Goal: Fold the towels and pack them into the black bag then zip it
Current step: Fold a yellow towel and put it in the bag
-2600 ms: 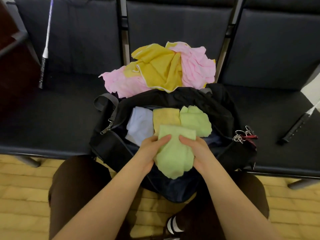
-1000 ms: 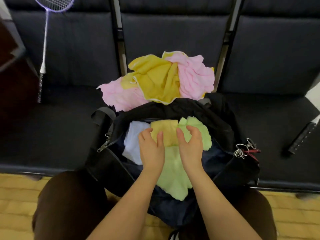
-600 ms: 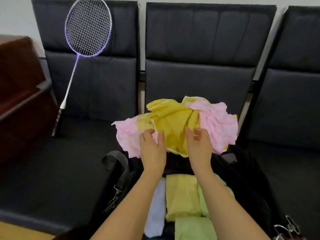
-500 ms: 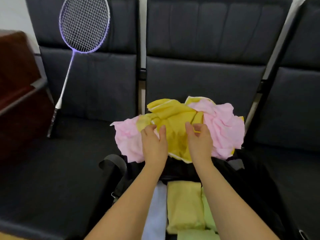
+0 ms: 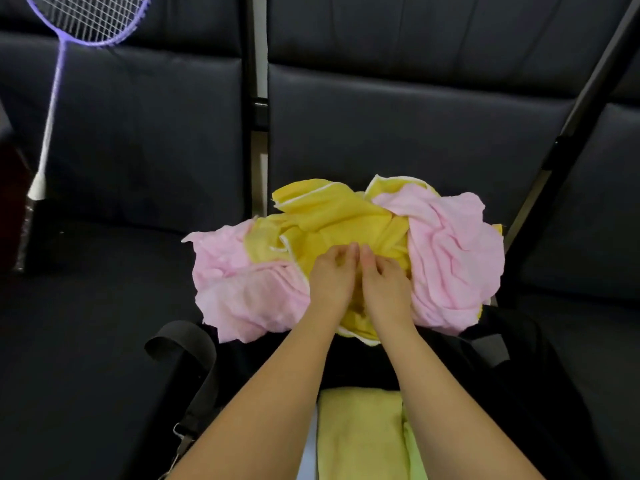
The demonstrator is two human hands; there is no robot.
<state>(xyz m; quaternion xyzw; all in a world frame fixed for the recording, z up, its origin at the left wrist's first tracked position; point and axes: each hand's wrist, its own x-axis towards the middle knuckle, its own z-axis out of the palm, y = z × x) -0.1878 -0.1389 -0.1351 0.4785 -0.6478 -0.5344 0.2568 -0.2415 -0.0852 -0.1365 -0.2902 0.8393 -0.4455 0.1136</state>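
Observation:
A heap of crumpled towels lies on the dark seat behind the black bag (image 5: 540, 382): a yellow towel (image 5: 332, 216) on top, a pink towel (image 5: 249, 292) at the left and another pink towel (image 5: 453, 265) at the right. My left hand (image 5: 332, 282) and my right hand (image 5: 384, 285) lie side by side on the yellow towel, fingertips curled into its cloth. The bag stands open below my forearms. Inside it a folded pale yellow towel (image 5: 356, 434) shows, with a light green towel (image 5: 414, 455) beside it.
A purple badminton racket (image 5: 55, 98) leans against the left seat back. The bag's strap (image 5: 187, 348) loops out at the left. Dark padded seats (image 5: 398, 126) with metal dividers run across the back.
Both hands left the green towel inside the bag and reached forward to the heap. They have now come together on the yellow towel, and the view tilted down.

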